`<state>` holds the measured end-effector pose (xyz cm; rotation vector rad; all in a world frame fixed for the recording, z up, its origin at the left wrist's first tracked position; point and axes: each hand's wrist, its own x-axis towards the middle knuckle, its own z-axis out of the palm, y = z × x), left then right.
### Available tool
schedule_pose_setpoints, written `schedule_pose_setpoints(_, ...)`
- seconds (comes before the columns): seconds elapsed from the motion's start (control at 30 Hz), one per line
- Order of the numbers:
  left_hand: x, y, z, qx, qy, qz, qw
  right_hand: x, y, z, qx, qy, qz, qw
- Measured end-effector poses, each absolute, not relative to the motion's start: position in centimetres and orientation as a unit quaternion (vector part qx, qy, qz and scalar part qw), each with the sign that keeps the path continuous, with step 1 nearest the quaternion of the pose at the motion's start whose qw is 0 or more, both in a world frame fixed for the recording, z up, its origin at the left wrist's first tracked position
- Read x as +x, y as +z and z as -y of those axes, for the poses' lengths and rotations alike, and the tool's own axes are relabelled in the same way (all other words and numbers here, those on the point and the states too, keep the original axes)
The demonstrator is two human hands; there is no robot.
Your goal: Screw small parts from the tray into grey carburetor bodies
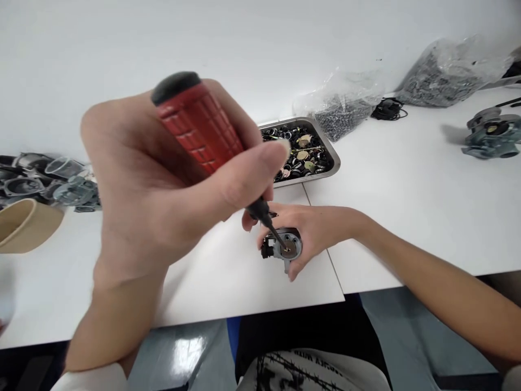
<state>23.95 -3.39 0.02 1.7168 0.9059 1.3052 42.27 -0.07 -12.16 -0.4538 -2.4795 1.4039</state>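
Observation:
My left hand [163,190], large and close to the camera, is closed around the red handle of a screwdriver [203,127] with a black end. The screwdriver slants down to the right. Its tip meets a small brass-coloured screw on the round plate in the bore of a small carburetor [293,245]. My right hand [307,231] grips that grey metal carburetor from the right, thumb at the near side and fingers around the far side. Black fittings show on the carburetor's left side.
Behind my hands stands a metal tray [336,163] of small black and brass parts. Clear bags of small metal pieces [340,117] lie at the back, beside a black cable coil [388,108]. More carburetor bodies [494,133] sit right and left, near a tan roll [30,225].

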Motion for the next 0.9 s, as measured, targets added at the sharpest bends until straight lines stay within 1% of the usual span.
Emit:
schedule_pose_setpoints(0.03, 24.1, -0.2, 3.5, 0.699, 0.501, -0.349, 0.373, 42.3, -12.3, 0.0, -0.154, 0.481, 0.853, 0.130)
schedule_pose_setpoints(0.17, 24.3, -0.7, 3.8, 0.692, 0.510, -0.349, 0.373, 42.2, -12.7, -0.1, -0.147, 0.487, 0.850, 0.136)
schedule_pose_setpoints(0.4, 24.1, -0.8, 3.4, 0.780, 0.424, -0.341, 0.309, 42.3, -12.3, 0.2, -0.160, 0.485, 0.848, 0.140)
schedule_pose_setpoints(0.53, 23.9, -1.2, 3.7, 0.764, 0.426, -0.337, 0.348, 42.4, -12.0, 0.3, -0.168, 0.489, 0.842, 0.153)
schedule_pose_setpoints(0.63, 23.4, -1.3, 3.7, 0.791, 0.411, -0.280, 0.357, 42.3, -11.7, 0.2, -0.169, 0.511, 0.829, 0.148)
schedule_pose_setpoints(0.67, 23.4, -1.1, 3.7, 0.795, 0.405, -0.258, 0.372, 42.3, -11.7, 0.1, -0.169, 0.517, 0.826, 0.146)
schedule_pose_setpoints(0.73, 23.9, 0.1, 3.9, 0.758, 0.402, -0.252, 0.448, 42.3, -11.6, 0.0, -0.172, 0.519, 0.824, 0.148)
schedule_pose_setpoints(0.8, 25.0, 2.0, 4.4, 0.656, 0.425, -0.297, 0.548, 42.4, -11.8, 0.0, -0.176, 0.516, 0.824, 0.152)
schedule_pose_setpoints(0.83, 25.6, 3.2, 4.8, 0.593, 0.449, -0.328, 0.583, 42.3, -11.9, 0.1, -0.179, 0.512, 0.825, 0.155)
schedule_pose_setpoints(0.9, 26.6, 5.4, 5.6, 0.511, 0.484, -0.355, 0.615, 42.3, -12.0, 0.2, -0.188, 0.501, 0.830, 0.157)
